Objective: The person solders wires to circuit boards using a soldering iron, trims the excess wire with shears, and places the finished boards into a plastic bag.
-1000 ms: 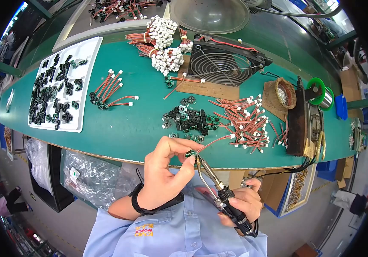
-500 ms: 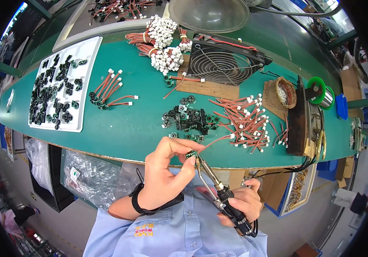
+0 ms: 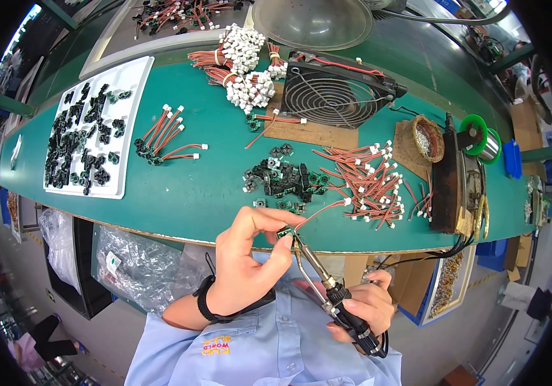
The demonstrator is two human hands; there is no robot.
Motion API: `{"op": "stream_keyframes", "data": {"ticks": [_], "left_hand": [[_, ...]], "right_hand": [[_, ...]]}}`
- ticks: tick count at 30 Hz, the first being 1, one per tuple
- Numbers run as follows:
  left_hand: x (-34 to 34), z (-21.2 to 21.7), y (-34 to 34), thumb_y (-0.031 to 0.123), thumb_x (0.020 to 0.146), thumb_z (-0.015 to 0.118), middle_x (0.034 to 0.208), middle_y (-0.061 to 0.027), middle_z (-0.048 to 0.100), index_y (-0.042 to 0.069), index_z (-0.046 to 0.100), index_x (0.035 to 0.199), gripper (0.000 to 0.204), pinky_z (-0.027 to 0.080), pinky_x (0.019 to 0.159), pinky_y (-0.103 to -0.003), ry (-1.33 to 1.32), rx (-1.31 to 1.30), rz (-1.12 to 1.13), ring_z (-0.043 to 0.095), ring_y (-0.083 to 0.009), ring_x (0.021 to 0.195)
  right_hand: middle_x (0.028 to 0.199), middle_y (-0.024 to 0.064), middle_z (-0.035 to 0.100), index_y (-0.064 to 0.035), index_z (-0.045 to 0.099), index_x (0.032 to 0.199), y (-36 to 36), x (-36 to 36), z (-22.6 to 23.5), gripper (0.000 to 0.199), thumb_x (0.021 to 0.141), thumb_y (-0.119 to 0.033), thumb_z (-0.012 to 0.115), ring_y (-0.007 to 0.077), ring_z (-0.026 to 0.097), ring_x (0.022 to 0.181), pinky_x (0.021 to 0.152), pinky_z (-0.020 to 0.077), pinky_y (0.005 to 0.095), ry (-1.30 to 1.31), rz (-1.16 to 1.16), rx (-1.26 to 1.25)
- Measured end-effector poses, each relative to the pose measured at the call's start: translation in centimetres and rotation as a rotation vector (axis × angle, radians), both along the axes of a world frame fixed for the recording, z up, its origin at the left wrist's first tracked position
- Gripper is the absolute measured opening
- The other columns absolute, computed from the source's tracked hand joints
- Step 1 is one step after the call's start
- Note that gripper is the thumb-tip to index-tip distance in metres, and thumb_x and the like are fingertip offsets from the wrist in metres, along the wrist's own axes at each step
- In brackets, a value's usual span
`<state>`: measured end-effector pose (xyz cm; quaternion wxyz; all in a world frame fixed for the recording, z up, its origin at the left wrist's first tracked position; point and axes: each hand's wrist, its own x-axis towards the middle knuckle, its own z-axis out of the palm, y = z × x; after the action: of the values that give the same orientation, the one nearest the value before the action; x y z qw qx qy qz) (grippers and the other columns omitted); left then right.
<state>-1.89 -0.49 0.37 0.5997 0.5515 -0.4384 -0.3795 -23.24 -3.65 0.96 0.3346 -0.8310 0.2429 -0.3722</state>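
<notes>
My left hand (image 3: 250, 251) pinches a small green circuit board (image 3: 285, 233) between thumb and fingers above the table's front edge. A red and black wire lead (image 3: 319, 213) with a white plug runs from the board toward the right. Gripped in my right hand (image 3: 367, 305) is a soldering iron (image 3: 346, 315) with a black handle and a thin metal feed tube (image 3: 306, 276) alongside. Its tip meets the board at the wire's end; the exact joint is too small to make out. Beyond my hands lie a heap of black and green parts (image 3: 285, 180) and a pile of wire leads (image 3: 369, 183).
A white tray (image 3: 135, 83) of small black parts lies at the left, beside several wired boards (image 3: 150, 154). Bundled white-plug leads (image 3: 247, 90) and a black fan (image 3: 334, 96) stand at the back. At the right are a solder spool (image 3: 491, 147) and a round tin (image 3: 428, 138).
Almost nothing differs. The board and the iron's tip have shifted very slightly left; both hands keep their hold.
</notes>
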Motion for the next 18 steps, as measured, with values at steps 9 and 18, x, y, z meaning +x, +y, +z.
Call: {"op": "stream_keyframes", "data": {"ticks": [9, 18], "left_hand": [[0.10, -0.03, 0.03, -0.006, 0.082, 0.050, 0.102, -0.0202, 0.058, 0.001, 0.042, 0.093, 0.016, 0.045, 0.083, -0.033, 0.047, 0.008, -0.030, 0.058, -0.0198, 0.094], [0.01, 0.01, -0.05, -0.005, 0.082, 0.050, 0.103, -0.0204, 0.057, 0.001, 0.042, 0.093, 0.015, 0.045, 0.083, -0.033, 0.213, 0.023, -0.062, 0.058, -0.0202, 0.095]], "right_hand": [[0.072, 0.0001, 0.063, -0.0142, 0.060, 0.099, -0.09, -0.20, -0.10, 0.046, 0.059, -0.023, 0.080, 0.0143, 0.061, 0.062, 0.080, 0.0374, 0.0338, -0.006, 0.015, 0.013], [0.072, 0.0001, 0.063, -0.0139, 0.061, 0.098, -0.10, -0.28, -0.07, 0.044, 0.059, -0.023, 0.080, 0.0141, 0.061, 0.062, 0.079, 0.0378, 0.0334, -0.006, 0.016, 0.011]]}}
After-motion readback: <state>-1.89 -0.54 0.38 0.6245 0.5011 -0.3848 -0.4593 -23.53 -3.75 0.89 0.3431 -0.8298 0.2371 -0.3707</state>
